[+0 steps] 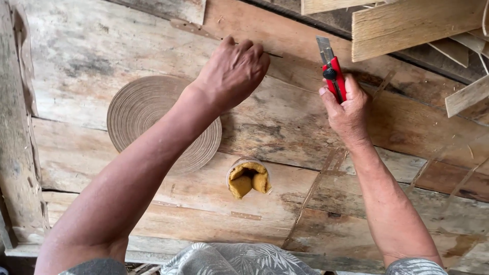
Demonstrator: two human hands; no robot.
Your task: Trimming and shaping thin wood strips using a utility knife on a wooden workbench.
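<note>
My right hand [347, 109] grips a red utility knife [331, 69] with its blade pushed out and pointing away from me. My left hand [234, 71] is closed, knuckles up, pinching a thin dark strip [275, 54] flat against the worn wooden boards [91, 46]. Under my left forearm lies a flat tightly wound coil of tan strip [137, 112], partly hidden by the arm. A small clear jar holding yellow-brown lumps [248, 178] stands open between my two arms.
Rough wooden planks and offcuts [412, 23] are piled at the top right. Thin strips lie scattered over the boards at the right [428, 168]. A vertical wooden post [15, 153] runs down the left edge. Patterned cloth [234, 259] shows at the bottom.
</note>
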